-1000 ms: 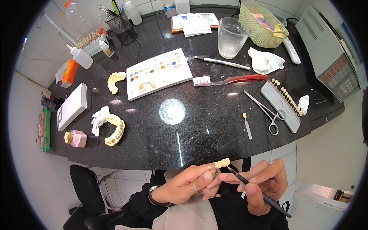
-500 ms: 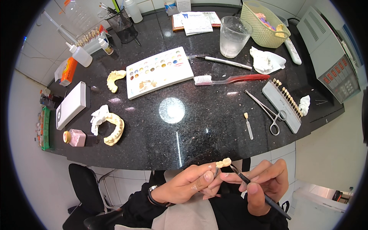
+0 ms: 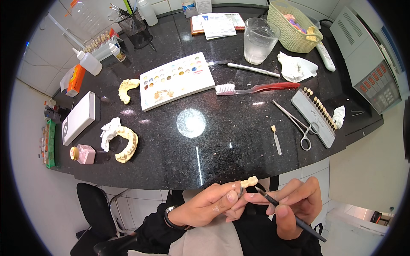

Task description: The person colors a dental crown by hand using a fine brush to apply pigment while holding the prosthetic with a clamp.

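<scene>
My left hand (image 3: 213,205) is closed, with thumb and fingers pinching a small cream-coloured dental bridge (image 3: 249,182) by its lower end. A bit of grey metal shows under the tooth shapes; whether it belongs to the bridge or to a holder I cannot tell. In my right hand (image 3: 297,209), thumb and fingers grip a thin black-handled brush (image 3: 308,228) that slants up to the left. Its dark tip lies just below the right-hand tooth, touching or very near it. Both hands are in front of the black counter's near edge.
On the black counter (image 3: 230,158) lie a white stain palette (image 3: 175,94), a red toothbrush (image 3: 265,88), scissor-handled forceps (image 3: 299,123) and a tooth shade guide (image 3: 316,117). Plaster jaw models (image 3: 128,147) sit at left. A water glass (image 3: 258,42) stands behind, and a control unit (image 3: 371,64) at right.
The brush tip has dropped slightly and drawn a little left along the lower side of the bridge. My left hand and the bridge have hardly moved.
</scene>
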Demonstrator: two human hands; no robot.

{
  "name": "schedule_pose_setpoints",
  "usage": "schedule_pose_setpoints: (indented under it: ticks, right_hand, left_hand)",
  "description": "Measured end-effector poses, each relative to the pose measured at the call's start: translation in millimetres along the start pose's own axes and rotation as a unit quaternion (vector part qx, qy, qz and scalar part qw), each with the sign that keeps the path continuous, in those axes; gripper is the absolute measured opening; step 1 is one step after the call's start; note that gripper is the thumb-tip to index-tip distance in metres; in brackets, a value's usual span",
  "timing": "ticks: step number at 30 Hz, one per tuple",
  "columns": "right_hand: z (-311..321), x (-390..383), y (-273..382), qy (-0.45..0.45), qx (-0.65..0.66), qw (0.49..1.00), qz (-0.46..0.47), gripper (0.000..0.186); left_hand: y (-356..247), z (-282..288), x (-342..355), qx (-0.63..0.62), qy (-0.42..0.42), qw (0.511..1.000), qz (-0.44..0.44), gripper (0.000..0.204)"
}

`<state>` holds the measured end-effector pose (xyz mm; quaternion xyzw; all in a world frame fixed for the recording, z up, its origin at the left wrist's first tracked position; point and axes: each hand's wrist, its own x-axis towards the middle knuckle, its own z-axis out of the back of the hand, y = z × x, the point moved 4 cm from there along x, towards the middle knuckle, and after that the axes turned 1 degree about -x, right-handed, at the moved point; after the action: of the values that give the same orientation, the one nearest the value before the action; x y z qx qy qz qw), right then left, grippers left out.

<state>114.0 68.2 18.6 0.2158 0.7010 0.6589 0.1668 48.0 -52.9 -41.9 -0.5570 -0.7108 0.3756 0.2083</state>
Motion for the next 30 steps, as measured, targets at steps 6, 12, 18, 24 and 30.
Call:
schedule_pose_setpoints:
  ticks: [6,12,18,24,30]
  right_hand:
    - [2.6,1.6,-9.2,-0.006,0.034,0.999,0.022,0.034]
    - [-1.1,3.2,-3.8,0.012,0.023,1.0,0.013,0.035]
    - [1.6,2.6,-3.9,-0.02,0.028,0.999,0.011,0.035]
    - [0.5,3.8,-9.6,-0.013,0.037,0.999,0.016,0.034]
    - [2.7,5.9,-10.2,0.061,0.132,0.988,0.043,0.018]
  left_hand:
    - [1.0,-0.3,0.9,-0.017,0.008,1.0,-0.001,0.042]
    - [-0.4,-0.2,1.1,-0.013,-0.004,1.0,0.003,0.041]
    - [0.9,-1.5,2.9,-0.024,0.008,1.0,-0.009,0.042]
    - [3.0,1.7,2.3,-0.019,0.003,1.0,-0.012,0.041]
    - [-2.0,2.7,1.4,-0.002,-0.006,1.0,-0.006,0.038]
